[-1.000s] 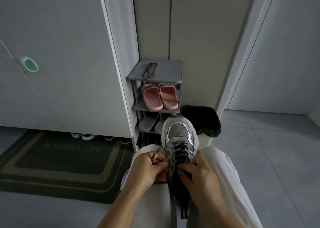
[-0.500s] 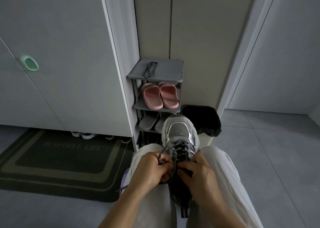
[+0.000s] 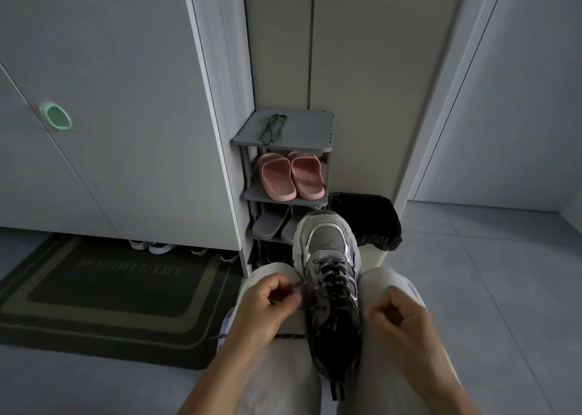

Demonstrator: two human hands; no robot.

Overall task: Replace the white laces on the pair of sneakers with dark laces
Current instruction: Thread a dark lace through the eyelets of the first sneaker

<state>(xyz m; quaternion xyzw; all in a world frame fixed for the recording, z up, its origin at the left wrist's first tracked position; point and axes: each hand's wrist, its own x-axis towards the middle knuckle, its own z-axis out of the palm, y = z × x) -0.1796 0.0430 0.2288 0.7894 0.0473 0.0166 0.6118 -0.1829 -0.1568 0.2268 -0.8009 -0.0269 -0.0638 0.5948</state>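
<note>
Sneaker (image 3: 327,244) between my knees, toe away. My left hand (image 3: 267,309) fingers pinch dark lace (image 3: 330,277) end; right hand (image 3: 401,325) pinches other end.

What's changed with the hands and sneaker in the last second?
Both hands have drawn apart from the middle of the sneaker, the left hand leftward, the right hand rightward, each pinching the dark lace and pulling it taut. The sneaker stays between the knees.

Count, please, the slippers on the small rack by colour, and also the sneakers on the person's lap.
Pink slippers: 2
Grey slippers: 2
Sneakers: 1
Total: 5
</note>
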